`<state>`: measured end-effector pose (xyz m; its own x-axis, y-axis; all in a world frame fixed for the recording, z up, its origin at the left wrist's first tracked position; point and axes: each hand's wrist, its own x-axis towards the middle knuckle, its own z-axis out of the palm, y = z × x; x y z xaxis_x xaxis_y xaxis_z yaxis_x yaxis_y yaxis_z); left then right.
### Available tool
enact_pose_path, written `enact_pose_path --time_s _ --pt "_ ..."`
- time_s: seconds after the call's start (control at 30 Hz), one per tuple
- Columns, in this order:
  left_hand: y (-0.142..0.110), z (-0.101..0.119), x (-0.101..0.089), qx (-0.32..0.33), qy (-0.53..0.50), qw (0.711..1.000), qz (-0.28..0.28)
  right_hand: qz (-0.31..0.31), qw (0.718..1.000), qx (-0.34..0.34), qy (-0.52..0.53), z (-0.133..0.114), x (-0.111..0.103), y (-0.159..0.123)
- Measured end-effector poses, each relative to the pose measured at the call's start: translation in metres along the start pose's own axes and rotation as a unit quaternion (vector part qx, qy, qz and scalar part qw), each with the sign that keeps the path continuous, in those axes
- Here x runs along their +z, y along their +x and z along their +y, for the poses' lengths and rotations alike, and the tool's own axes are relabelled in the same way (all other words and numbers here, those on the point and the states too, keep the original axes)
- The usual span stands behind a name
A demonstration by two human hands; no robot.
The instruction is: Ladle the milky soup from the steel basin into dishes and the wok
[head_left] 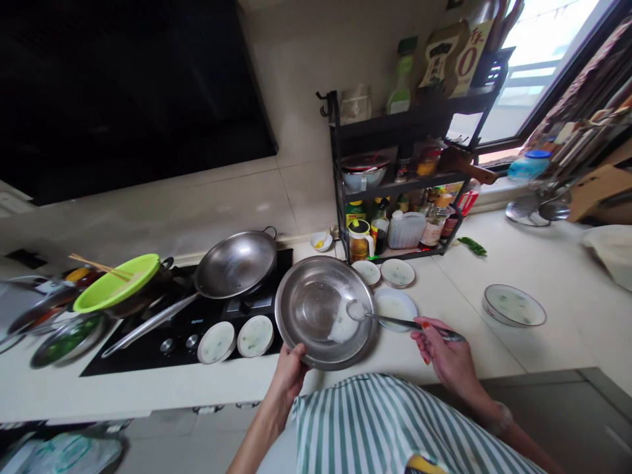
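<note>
Head view: left fingers (297, 350) closed on rim of steel basin (303, 309), right fingers (435, 334) wrapped round ladle (390, 319); basin tilted over table (454, 276), shallow white pool (343, 328) left; several bowls (508, 321) hold green-flecked liquid (514, 304); portioning looks nearly done.

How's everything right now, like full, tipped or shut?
Steel bowl: tilted, some white liquid inside
Ladle: held, head in the steel bowl
Wok: on the stove, nothing visible inside
Green basin: tilted, chopsticks across it
Stove bowls: holding pale liquid
Blue jar: lid on
Left hand: gripping the steel bowl
Right hand: closed on the ladle
</note>
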<state>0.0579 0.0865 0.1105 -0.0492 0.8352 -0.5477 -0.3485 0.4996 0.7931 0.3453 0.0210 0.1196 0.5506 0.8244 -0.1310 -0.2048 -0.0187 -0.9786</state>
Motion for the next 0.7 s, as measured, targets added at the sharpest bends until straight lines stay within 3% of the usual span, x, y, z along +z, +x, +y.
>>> enact_pose_path --time_s 0.2,0.37,0.47,0.57,0.7 --pt "0.002 0.000 -0.001 0.008 -0.008 1.000 -0.007 0.063 0.998 -0.009 -0.004 -0.022 -0.017 0.003" --pt "0.002 0.002 -0.001 0.006 -0.005 1.000 0.000 0.113 0.986 -0.045 -0.115 -0.029 -0.038 0.005" --pt "0.003 0.003 -0.001 0.007 -0.005 1.000 -0.003 0.083 0.974 -0.092 -0.192 -0.019 -0.052 0.002" --pt "0.004 0.002 -0.001 0.009 -0.002 1.000 -0.003 0.013 0.957 -0.146 -0.249 -0.006 -0.063 -0.003" --pt "0.006 0.002 -0.002 0.010 0.002 1.000 -0.006 -0.057 0.931 -0.222 -0.283 -0.003 -0.067 -0.009"
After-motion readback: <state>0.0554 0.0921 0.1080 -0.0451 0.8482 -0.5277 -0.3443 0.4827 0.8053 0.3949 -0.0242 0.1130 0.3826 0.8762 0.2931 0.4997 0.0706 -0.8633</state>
